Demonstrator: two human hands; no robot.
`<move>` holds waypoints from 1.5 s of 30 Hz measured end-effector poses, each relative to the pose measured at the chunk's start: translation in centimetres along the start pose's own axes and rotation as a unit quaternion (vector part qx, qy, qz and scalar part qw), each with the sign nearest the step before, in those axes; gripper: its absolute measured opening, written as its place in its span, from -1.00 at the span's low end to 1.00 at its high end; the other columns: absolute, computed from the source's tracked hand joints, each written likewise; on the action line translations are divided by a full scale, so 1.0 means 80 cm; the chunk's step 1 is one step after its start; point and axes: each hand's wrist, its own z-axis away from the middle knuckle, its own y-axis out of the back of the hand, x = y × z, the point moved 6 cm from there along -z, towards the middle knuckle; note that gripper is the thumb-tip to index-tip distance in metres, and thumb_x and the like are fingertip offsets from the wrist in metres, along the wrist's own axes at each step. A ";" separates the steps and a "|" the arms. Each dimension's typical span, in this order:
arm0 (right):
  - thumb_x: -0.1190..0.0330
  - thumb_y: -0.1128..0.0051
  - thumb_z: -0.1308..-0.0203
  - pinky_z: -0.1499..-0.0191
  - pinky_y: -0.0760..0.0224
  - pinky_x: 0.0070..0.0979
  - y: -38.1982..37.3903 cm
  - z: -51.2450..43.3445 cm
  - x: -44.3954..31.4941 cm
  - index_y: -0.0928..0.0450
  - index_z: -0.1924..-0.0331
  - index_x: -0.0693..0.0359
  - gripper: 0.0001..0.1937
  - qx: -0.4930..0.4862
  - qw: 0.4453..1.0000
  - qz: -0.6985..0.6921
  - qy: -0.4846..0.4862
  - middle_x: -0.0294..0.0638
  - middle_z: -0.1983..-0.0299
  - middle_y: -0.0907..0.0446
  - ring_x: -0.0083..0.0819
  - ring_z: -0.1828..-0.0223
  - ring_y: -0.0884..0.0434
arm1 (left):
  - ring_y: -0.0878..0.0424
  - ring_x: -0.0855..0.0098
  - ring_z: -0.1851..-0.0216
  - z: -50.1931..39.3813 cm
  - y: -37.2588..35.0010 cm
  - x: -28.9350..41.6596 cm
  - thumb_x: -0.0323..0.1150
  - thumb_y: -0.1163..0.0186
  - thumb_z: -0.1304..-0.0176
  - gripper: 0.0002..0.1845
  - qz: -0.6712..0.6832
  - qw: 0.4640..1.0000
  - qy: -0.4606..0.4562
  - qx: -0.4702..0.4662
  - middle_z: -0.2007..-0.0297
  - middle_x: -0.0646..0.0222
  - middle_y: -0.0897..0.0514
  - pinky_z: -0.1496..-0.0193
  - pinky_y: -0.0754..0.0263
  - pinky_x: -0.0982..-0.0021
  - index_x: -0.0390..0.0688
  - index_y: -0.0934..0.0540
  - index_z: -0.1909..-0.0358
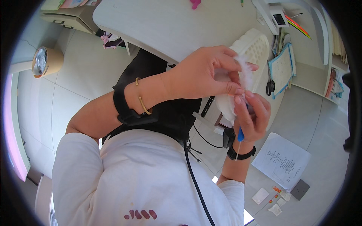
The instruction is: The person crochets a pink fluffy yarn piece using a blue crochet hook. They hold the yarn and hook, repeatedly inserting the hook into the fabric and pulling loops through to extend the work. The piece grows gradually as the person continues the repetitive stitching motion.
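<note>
My left hand (208,72) pinches a strand of fluffy, pale pink-white yarn (246,75) between thumb and fingers, with part of it draped over the fingers. Just below and touching it, my right hand (253,117) grips a thin tool with a blue handle (240,135), apparently a crochet hook; its slim metal shaft points down towards my wrist. The fingertips of both hands meet at the yarn, and what lies between them is largely hidden. Behind the hands stands a white plastic basket (258,46) with a perforated, scalloped wall.
The white desk (158,25) bears a pink object (195,3) at its far edge. Black-handled scissors (270,87) lie right of the basket, near a blue-edged booklet (282,69). Shelves (311,80) rise at the right. A printed sheet (281,161) and a lined bin (53,60) are farther off.
</note>
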 end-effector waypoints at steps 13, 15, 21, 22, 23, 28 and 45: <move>0.50 -0.54 0.28 0.50 -0.34 -0.55 0.003 0.006 -0.006 -0.56 0.22 0.13 -0.57 0.012 0.992 0.071 0.106 -0.17 0.23 -0.45 -0.36 0.46 -0.47 | -0.36 0.29 -0.16 0.008 -0.004 0.002 -0.42 -0.30 -0.12 -0.90 -0.092 0.996 -0.012 -0.016 -0.16 0.38 -0.55 -0.25 -0.24 0.30 -0.19 -0.62 0.34; 0.49 -0.55 0.29 0.50 -0.34 -0.55 0.005 0.004 -0.006 -0.56 0.23 0.12 -0.56 0.005 0.992 0.071 0.104 -0.18 0.24 -0.46 -0.35 0.47 -0.47 | -0.35 0.30 -0.18 0.003 -0.004 -0.001 -0.40 -0.29 -0.15 -0.89 -0.070 0.997 -0.011 -0.037 -0.14 0.38 -0.57 -0.27 -0.22 0.31 -0.19 -0.63 0.31; 0.52 -0.52 0.27 0.51 -0.33 -0.55 0.004 -0.009 -0.011 -0.57 0.21 0.14 -0.57 -0.022 0.988 0.063 0.141 -0.18 0.27 -0.50 -0.36 0.48 -0.47 | -0.36 0.36 -0.19 0.009 -0.008 -0.007 -0.37 -0.20 -0.26 -0.82 0.202 0.979 0.040 -0.001 -0.09 0.35 -0.60 -0.25 -0.27 0.31 -0.21 -0.67 0.17; 0.52 -0.52 0.26 0.51 -0.33 -0.55 0.003 -0.011 -0.013 -0.57 0.21 0.15 -0.57 -0.026 0.985 0.069 0.158 -0.18 0.28 -0.51 -0.37 0.48 -0.47 | -0.37 0.37 -0.19 0.011 -0.010 -0.012 -0.37 -0.19 -0.28 -0.81 0.278 0.957 0.077 0.002 -0.07 0.34 -0.61 -0.24 -0.28 0.32 -0.22 -0.67 0.15; 0.53 -0.51 0.26 0.52 -0.33 -0.55 0.001 -0.011 -0.016 -0.57 0.20 0.16 -0.57 -0.026 0.978 0.085 0.187 -0.18 0.30 -0.52 -0.37 0.50 -0.47 | -0.37 0.37 -0.19 0.010 -0.005 -0.007 -0.37 -0.18 -0.29 -0.81 0.235 0.971 0.038 0.021 -0.05 0.33 -0.63 -0.24 -0.28 0.33 -0.22 -0.68 0.16; 0.53 -0.52 0.29 0.59 -0.27 -0.58 0.003 -0.004 0.002 -0.58 0.18 0.21 -0.55 0.017 1.000 -0.003 -0.002 -0.20 0.39 -0.53 -0.42 0.59 -0.44 | -0.42 0.36 -0.14 0.018 0.006 0.000 -0.41 -0.15 -0.30 -0.84 0.107 0.987 -0.023 0.118 0.14 0.34 -0.71 -0.23 -0.29 0.33 -0.23 -0.70 0.29; 0.46 -0.24 -0.12 0.31 -0.42 -0.62 -0.013 0.013 0.041 -0.69 0.22 0.15 -0.86 0.020 0.945 -0.303 -0.117 -0.11 0.23 -0.61 -0.42 0.33 -0.54 | -0.43 0.35 0.01 -0.023 0.004 -0.011 -0.22 -0.23 -0.25 -0.73 -0.043 0.987 0.102 -0.120 0.25 0.33 -0.56 0.00 -0.36 0.36 -0.26 -0.57 0.36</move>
